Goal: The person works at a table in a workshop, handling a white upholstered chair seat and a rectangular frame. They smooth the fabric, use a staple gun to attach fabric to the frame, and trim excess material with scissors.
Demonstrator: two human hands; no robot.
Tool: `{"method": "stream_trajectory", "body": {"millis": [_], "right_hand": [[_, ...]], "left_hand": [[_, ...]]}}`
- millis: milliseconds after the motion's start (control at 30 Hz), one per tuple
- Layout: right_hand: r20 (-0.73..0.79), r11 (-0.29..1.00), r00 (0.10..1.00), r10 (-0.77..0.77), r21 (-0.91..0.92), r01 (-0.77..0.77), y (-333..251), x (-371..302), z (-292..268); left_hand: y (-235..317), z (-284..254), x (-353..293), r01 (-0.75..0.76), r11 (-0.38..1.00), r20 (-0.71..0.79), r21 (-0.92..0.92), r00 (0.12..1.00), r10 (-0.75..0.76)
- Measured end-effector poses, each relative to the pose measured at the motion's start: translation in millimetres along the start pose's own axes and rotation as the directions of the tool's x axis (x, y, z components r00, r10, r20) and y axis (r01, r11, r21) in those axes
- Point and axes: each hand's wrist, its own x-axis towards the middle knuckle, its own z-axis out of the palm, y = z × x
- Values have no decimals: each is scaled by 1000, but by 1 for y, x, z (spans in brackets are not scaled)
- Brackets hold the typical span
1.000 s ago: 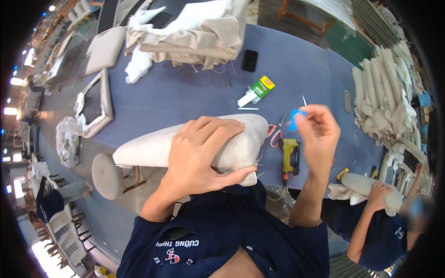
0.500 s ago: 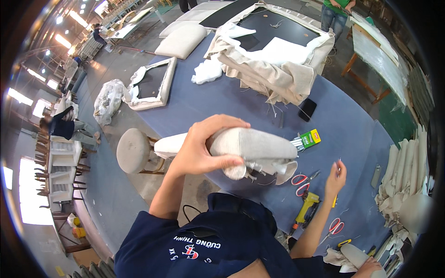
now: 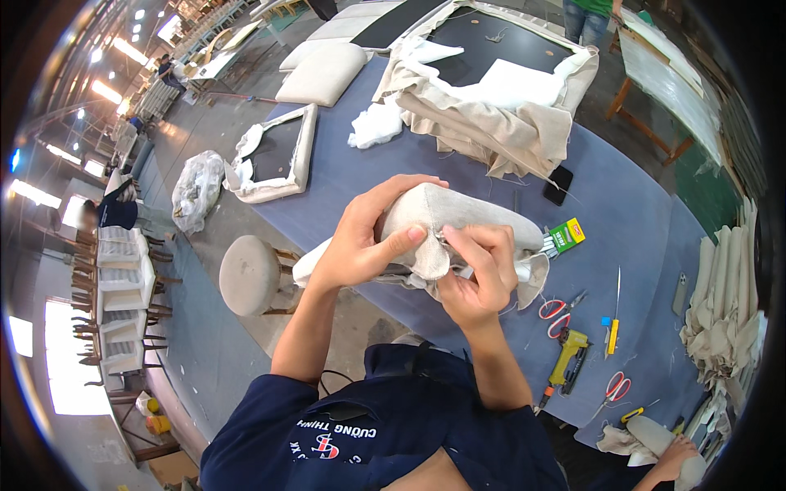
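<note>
A beige upholstered seat pad (image 3: 471, 206) is held up on edge over the table's near side, its corner towards me. My left hand (image 3: 354, 239) is closed round its left end, thumb on the front face and fingers over the top. At the loose fabric flap below that corner, the fingers of my right hand (image 3: 481, 274) are pinched together. Whatever is between those fingertips is too small to make out. Pale loose fabric hangs under the pad to the right of my right hand.
On the blue table (image 3: 639, 237) lie red-handled scissors (image 3: 557, 315), a yellow-green staple gun (image 3: 569, 356), a yellow-handled screwdriver (image 3: 613, 334), a green-yellow box (image 3: 566, 236) and a phone (image 3: 558, 186). A large upholstered frame (image 3: 491, 123) stands beyond. Another person's hand (image 3: 676, 457) shows lower right.
My right hand has come from the table's right side to the pad's corner and pinches there. The pad has tilted, its corner turned more towards me. My view has shifted slightly.
</note>
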Motion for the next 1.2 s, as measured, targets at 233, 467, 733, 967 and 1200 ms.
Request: {"method": "stream_trajectory", "body": {"millis": [233, 467, 733, 967, 1200], "right_hand": [[-54, 995, 994, -97, -29, 95, 5, 6, 30], [-45, 995, 994, -101, -25, 100, 10, 13, 49], [-1, 993, 994, -112, -25, 112, 12, 8, 51], [17, 993, 993, -119, -12, 119, 11, 4, 44], [9, 991, 991, -137, 4, 137, 12, 2, 40]], "left_hand": [[-10, -24, 3, 6, 999, 32, -33, 999, -5], [-22, -42, 9, -40, 999, 44, 4, 998, 40], [-32, -45, 7, -107, 994, 55, 22, 993, 106], [-32, -41, 5, -147, 986, 49, 74, 988, 144], [-27, -33, 5, -178, 981, 3, 79, 984, 179]]}}
